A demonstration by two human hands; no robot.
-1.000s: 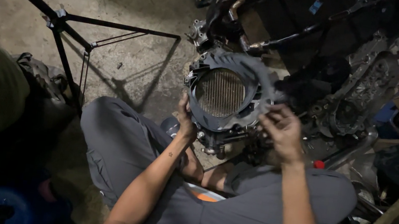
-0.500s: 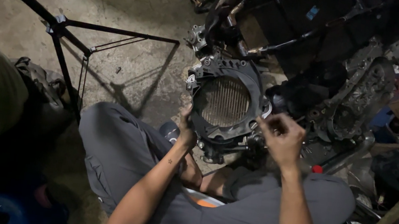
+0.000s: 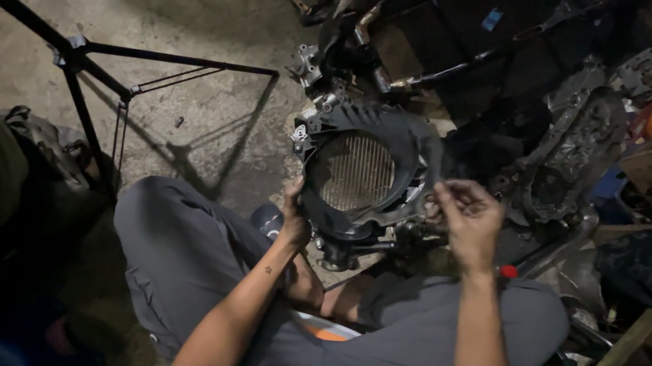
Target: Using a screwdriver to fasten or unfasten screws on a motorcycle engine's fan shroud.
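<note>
- The left hand (image 3: 294, 219) grips the lower left rim of a dark round fan shroud (image 3: 361, 175) with a ribbed core in its opening.
- The right hand (image 3: 466, 215) pinches the shroud's right edge, fingers curled.
- The shroud stands tilted above the person's grey-trousered knees, just before a dark heap of engine parts (image 3: 569, 149).
- A black metal stand (image 3: 95, 74) rests on the concrete floor (image 3: 198, 4), left.

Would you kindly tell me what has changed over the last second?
The right hand has shifted slightly along the right edge of the ring-shaped housing, fingers pinched there. The left hand keeps gripping its lower left rim. The housing and the crossed legs stayed put.
</note>
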